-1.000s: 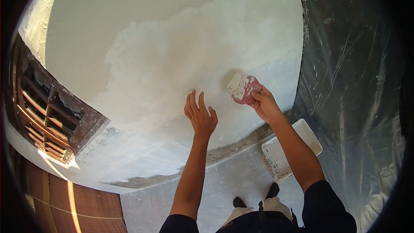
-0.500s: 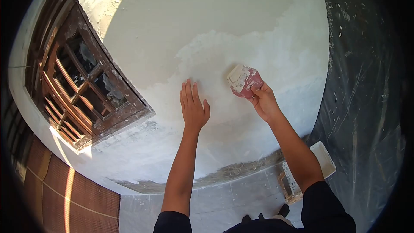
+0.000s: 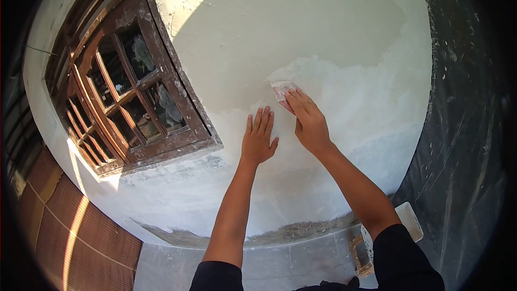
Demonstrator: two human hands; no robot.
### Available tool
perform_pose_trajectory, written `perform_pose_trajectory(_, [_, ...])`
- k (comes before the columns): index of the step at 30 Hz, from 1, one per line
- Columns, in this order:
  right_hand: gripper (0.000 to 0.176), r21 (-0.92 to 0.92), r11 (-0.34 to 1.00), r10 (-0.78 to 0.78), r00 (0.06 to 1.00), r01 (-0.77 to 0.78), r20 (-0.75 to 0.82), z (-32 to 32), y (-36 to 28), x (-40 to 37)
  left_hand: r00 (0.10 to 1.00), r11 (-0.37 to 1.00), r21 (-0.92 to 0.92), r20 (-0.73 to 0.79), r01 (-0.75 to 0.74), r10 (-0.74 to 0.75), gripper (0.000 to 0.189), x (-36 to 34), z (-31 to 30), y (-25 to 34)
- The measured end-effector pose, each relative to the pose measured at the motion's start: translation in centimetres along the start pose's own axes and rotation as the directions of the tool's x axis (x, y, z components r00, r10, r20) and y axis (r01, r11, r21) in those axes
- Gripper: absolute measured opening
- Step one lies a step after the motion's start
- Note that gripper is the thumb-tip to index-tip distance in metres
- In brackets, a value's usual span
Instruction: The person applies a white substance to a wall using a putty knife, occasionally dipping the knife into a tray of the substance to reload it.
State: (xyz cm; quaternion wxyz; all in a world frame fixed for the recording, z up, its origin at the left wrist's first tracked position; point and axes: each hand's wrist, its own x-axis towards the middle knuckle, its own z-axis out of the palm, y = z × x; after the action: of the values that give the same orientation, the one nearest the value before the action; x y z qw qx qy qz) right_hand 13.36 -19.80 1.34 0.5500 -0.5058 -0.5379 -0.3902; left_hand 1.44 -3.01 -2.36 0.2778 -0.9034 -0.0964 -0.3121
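Observation:
A plastered wall [image 3: 334, 108] fills the middle of the view, grey-green above and whiter lower down. My left hand [image 3: 259, 137] lies flat against it, fingers pointing up and holding nothing. To its upper right, my right hand [image 3: 309, 121] grips a reddish, plaster-smeared scraper [image 3: 283, 91], its face turned to the wall near the border of the whiter patch. The fingers cover much of the scraper.
A brown wooden window [image 3: 132, 83] with glass panes is on the left. Dark sheeting [image 3: 463, 129] hangs at the right. At lower right are a white tub [image 3: 409, 221] and a small wooden stool [image 3: 360, 256] on the tiled floor [image 3: 269, 264].
My right hand has turned the scraper over from its plaster-covered side and brought it to the wall, closer to my left hand. The view has shifted, with the window now larger.

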Motion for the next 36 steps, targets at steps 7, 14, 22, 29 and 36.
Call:
perform_pose_trajectory(7, [0.047,-0.344,0.914,-0.236,0.972,0.216,-0.017,4.3,2.8,-0.6,0.998,0.999,-0.039,0.061,0.016,-0.013,0.092,0.1,0.2,0.1])
perform_pose_trajectory(14, [0.044,-0.622,0.712,-0.332,0.937,0.325,0.109,7.0,5.0,-1.2,0.999,0.997,-0.073,0.049,0.012,-0.008,0.096,0.0,0.4,0.1])
perform_pose_trajectory(22, [0.039,-0.614,0.665,-0.366,0.902,0.426,0.23,3.5,4.8,-4.6,0.999,0.995,-0.094,0.018,0.041,-0.039,0.094,0.0,-0.2,0.3])
perform_pose_trajectory(29, [0.033,-0.341,0.887,-0.217,0.932,0.312,0.289,-4.0,0.0,3.1,0.996,0.992,-0.096,-0.004,0.086,-0.087,0.094,0.2,-0.4,1.6])
perform_pose_trajectory(36, [0.067,-0.022,0.98,-0.155,0.836,0.196,0.527,-3.5,1.6,15.0,0.991,0.981,-0.177,-0.094,0.072,-0.09,0.096,3.0,0.3,3.9])
